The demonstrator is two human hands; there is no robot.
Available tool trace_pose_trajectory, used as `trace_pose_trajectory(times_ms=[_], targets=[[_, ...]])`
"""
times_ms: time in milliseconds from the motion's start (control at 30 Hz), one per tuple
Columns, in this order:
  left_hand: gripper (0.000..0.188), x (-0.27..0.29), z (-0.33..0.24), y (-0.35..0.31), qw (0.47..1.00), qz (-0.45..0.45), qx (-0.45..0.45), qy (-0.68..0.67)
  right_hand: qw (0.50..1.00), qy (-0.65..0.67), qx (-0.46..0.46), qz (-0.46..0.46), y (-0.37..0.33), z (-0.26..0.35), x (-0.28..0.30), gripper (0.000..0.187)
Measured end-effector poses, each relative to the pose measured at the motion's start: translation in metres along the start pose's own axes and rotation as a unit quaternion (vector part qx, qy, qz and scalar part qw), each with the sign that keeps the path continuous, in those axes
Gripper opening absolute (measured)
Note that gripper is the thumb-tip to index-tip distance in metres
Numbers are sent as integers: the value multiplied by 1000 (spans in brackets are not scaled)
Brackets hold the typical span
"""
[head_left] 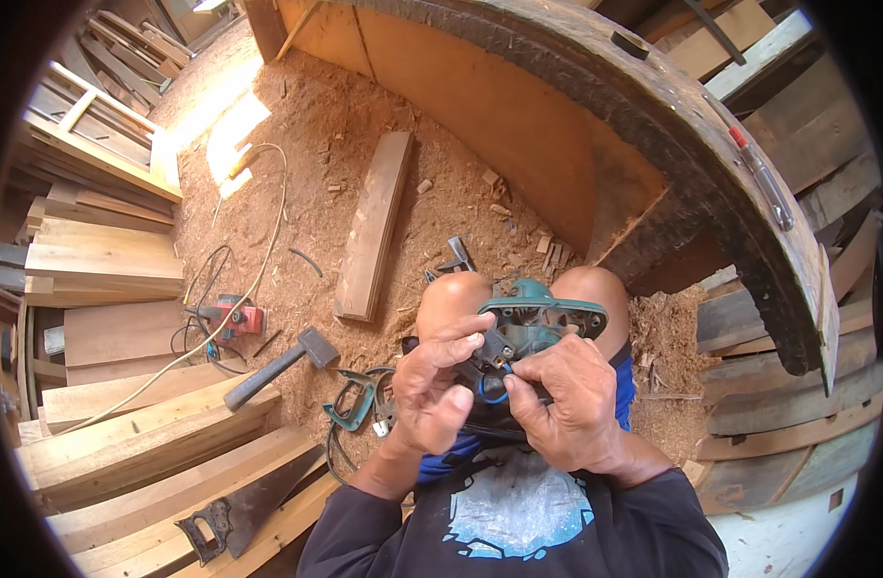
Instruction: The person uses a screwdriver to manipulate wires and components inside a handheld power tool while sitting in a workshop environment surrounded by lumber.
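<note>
Over my lap, my left hand [430,385] steadies a small black part [493,349], which looks like a switch, at its fingertips; the thumb stands apart from it. My right hand [571,397] pinches a blue wire [492,393] close to that part, and the wire curls down below it. An opened green power tool [530,294] rests between my knees, partly covered by my hands. To the left on the ground lies a loose green handle-shaped cover [353,403], with a black cord beside it.
A mallet [285,366] and handsaw [244,515] lie left near stacked boards [152,433]. Behind them sits a red power tool [237,316] with cords. A plank [376,231] lies on sawdust ahead. A curved wooden bench [672,125] bearing a chisel-like tool [767,183] arches to the right.
</note>
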State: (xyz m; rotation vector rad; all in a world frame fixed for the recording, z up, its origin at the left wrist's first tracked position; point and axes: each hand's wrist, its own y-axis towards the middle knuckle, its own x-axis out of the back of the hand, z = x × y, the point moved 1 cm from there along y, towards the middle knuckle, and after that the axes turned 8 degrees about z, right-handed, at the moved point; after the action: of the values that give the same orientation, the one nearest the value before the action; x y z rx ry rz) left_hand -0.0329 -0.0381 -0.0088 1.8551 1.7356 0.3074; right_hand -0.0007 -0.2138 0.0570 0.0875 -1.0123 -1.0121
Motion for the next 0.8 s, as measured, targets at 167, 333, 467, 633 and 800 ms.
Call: trace_pose_trajectory(times_ms=[167,333,467,633,800], targets=[[22,17,5,-3,987,51,86,-127,1000,-1,19,-17,1,-3,0,15],[17,23,10,-1,980,68,96,-164,998,45,29,16,2,-3,1,15],[23,13,-1,6,973,32,125,-192,997,64,12,35,2,-3,4,16],[32,22,3,5,974,41,145,-167,996,74,10,49,2,-1,5,15],[31,25,5,3,970,81,134,-187,997,55,7,45,3,0,6,16]])
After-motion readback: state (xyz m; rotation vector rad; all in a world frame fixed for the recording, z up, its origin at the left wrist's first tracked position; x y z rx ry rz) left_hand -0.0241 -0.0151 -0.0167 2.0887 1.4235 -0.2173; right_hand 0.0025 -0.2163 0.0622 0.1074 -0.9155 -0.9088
